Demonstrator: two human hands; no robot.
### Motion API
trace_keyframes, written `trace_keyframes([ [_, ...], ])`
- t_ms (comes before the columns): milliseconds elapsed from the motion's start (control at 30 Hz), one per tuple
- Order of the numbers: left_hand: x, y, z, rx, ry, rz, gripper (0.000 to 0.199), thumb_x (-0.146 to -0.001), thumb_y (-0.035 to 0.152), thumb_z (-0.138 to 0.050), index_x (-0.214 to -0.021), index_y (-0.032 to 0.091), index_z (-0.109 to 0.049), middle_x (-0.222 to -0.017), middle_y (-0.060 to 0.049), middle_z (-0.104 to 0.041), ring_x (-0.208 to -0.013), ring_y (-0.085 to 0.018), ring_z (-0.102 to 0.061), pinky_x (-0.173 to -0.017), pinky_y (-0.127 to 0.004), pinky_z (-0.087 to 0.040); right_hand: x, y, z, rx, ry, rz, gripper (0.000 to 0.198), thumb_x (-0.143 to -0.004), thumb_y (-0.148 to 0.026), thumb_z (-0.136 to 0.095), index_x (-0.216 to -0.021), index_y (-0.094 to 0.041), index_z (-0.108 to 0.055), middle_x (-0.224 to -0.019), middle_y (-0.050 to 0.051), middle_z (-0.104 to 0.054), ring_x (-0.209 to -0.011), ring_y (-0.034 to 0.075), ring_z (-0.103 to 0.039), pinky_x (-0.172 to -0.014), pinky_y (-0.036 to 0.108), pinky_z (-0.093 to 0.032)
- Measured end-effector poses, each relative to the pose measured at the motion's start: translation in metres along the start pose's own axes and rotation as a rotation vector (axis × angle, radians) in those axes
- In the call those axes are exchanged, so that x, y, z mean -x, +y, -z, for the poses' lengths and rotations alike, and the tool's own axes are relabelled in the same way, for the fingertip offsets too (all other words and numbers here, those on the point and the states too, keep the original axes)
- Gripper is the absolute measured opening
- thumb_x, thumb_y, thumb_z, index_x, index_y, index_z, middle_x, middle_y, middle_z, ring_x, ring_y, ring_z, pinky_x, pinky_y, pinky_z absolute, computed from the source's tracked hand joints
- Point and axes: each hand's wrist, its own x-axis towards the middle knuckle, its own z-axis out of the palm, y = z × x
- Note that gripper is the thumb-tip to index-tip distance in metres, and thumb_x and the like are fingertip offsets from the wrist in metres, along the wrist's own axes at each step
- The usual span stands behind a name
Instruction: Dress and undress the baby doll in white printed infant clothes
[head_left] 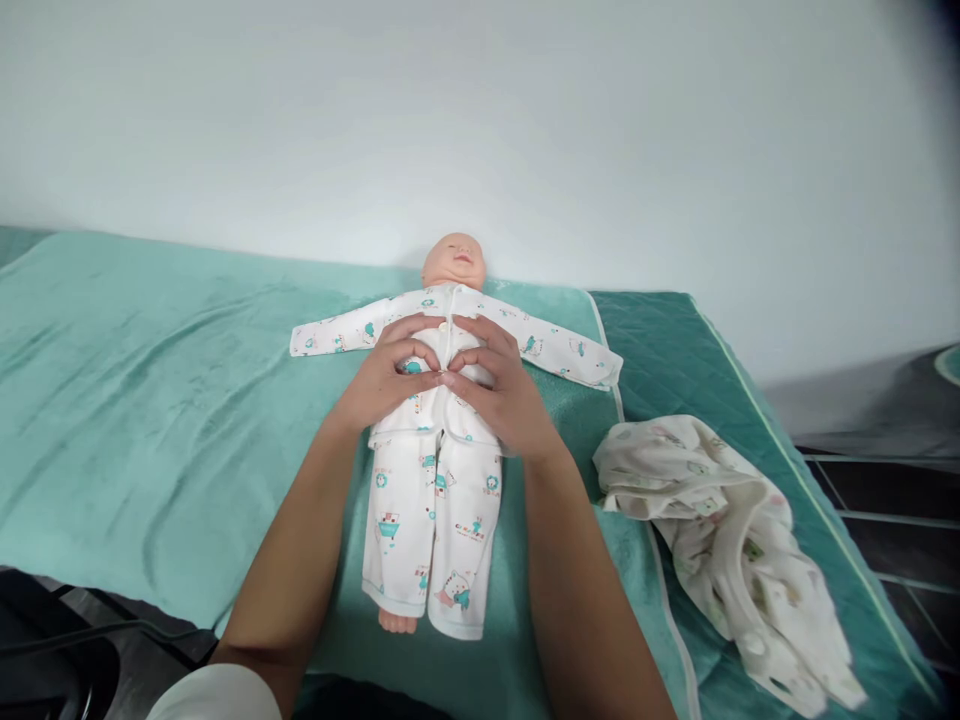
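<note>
A baby doll (pixel 454 262) lies on its back, dressed in a white printed jacket (pixel 341 335) and matching trousers (pixel 401 520). The jacket's sleeves stretch out to both sides, and the toes of one foot show below a trouser leg. Over the doll's belly, my left hand (pixel 394 375) pinches one front edge of the jacket at the middle. My right hand (pixel 499 385) meets it there, thumb and fingers closed on the other front edge. A button shows at the chest just above my fingertips; whether another sits between them is hidden.
A light green blanket (pixel 150 400) covers the bed, over a darker green quilted pad (pixel 660 350) at the right. Crumpled white printed baby clothes (pixel 727 540) lie on the right side. A white wall (pixel 480 120) rises behind the doll's head. A dark chair (pixel 52 640) stands at lower left.
</note>
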Motion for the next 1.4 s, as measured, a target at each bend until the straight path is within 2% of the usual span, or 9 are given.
trace_keyframes([
  [267, 0.001, -0.004, 0.010, 0.419, 0.158, 0.109, 0.019, -0.083, 0.035, -0.079, -0.078, 0.021, -0.068, -0.140, -0.007, -0.066, -0.136, -0.028, -0.056, -0.113, -0.043, -0.044, 0.000, -0.005, -0.001, -0.160, 0.069, -0.085, 0.016, -0.085, -0.036, -0.072, -0.079, -0.023, -0.065, -0.148, 0.000, -0.058, -0.147, 0.026, -0.042, -0.126, 0.049, -0.029],
  [367, 0.001, -0.015, 0.021, 0.616, 0.469, 0.179, 0.023, -0.080, 0.035, -0.081, -0.078, 0.019, -0.065, -0.124, -0.007, -0.072, -0.105, -0.021, -0.068, -0.088, -0.033, -0.054, -0.002, 0.008, 0.010, -0.395, 0.346, -0.217, 0.018, -0.083, -0.037, -0.067, -0.077, -0.021, -0.060, -0.135, 0.005, -0.066, -0.128, 0.024, -0.059, -0.112, 0.044, -0.047],
  [467, 0.000, -0.031, 0.034, 0.654, 0.866, 0.303, 0.024, -0.081, 0.031, -0.078, -0.077, 0.019, -0.058, -0.083, 0.000, -0.066, -0.068, -0.010, -0.057, -0.063, -0.022, -0.046, -0.004, 0.033, 0.027, -0.463, 0.783, -0.440, 0.019, -0.078, -0.038, -0.064, -0.083, -0.019, -0.061, -0.108, 0.006, -0.071, -0.102, 0.021, -0.067, -0.091, 0.037, -0.056],
  [633, -0.002, -0.053, 0.039, 0.428, 1.218, 0.451, 0.015, -0.091, 0.023, -0.064, -0.083, 0.020, -0.051, -0.081, 0.002, -0.058, -0.072, -0.009, -0.057, -0.067, -0.021, -0.047, -0.001, 0.060, 0.037, -0.111, 1.040, -0.460, 0.023, -0.079, -0.037, -0.061, -0.094, -0.020, -0.058, -0.120, 0.007, -0.066, -0.112, 0.022, -0.064, -0.104, 0.043, -0.051],
  [700, -0.006, -0.057, 0.033, 0.192, 1.184, 0.357, 0.006, -0.091, 0.022, -0.062, -0.091, 0.020, -0.056, -0.095, -0.001, -0.064, -0.090, -0.012, -0.063, -0.082, -0.025, -0.051, 0.000, 0.060, 0.028, 0.077, 0.950, -0.299, 0.025, -0.082, -0.036, -0.060, -0.102, -0.021, -0.059, -0.132, 0.008, -0.062, -0.126, 0.023, -0.059, -0.112, 0.047, -0.045],
  [800, -0.017, -0.059, 0.019, -0.185, 0.883, 0.162, 0.016, -0.093, 0.025, -0.061, -0.108, 0.022, -0.064, -0.117, -0.006, -0.068, -0.116, -0.018, -0.061, -0.104, -0.034, -0.048, -0.007, 0.060, 0.009, 0.215, 0.736, -0.127, 0.035, -0.086, -0.037, -0.059, -0.117, -0.022, -0.060, -0.135, 0.010, -0.061, -0.132, 0.024, -0.055, -0.116, 0.048, -0.042],
  [967, -0.038, -0.068, 0.010, -0.566, 0.383, 0.054, 0.028, -0.102, 0.035, -0.051, -0.122, 0.023, -0.067, -0.131, -0.008, -0.070, -0.126, -0.024, -0.059, -0.113, -0.041, -0.041, -0.038, 0.077, -0.003, 0.319, 0.448, -0.170, 0.044, -0.090, -0.035, -0.052, -0.129, -0.018, -0.063, -0.134, 0.013, -0.066, -0.128, 0.028, -0.058, -0.115, 0.049, -0.042],
  [1200, -0.053, -0.071, 0.017, -0.811, 0.288, 0.155, 0.036, -0.106, 0.036, -0.041, -0.130, 0.026, -0.065, -0.130, -0.007, -0.071, -0.123, -0.027, -0.061, -0.107, -0.042, -0.040, -0.068, 0.085, 0.011, 0.539, 0.305, -0.219, 0.042, -0.094, -0.025, -0.040, -0.118, -0.021, -0.074, -0.123, 0.009, -0.073, -0.116, 0.027, -0.064, -0.106, 0.044, -0.047],
  [1400, -0.057, -0.074, 0.025, -0.836, 0.358, 0.325, 0.033, -0.096, 0.021, -0.049, -0.121, 0.026, -0.070, -0.120, -0.009, -0.073, -0.113, -0.029, -0.065, -0.095, -0.038, -0.044, -0.079, 0.084, 0.026, 0.674, 0.246, -0.468, 0.044, -0.090, -0.025, -0.043, -0.117, -0.025, -0.079, -0.112, 0.010, -0.076, -0.100, 0.027, -0.068, -0.088, 0.039, -0.051],
])
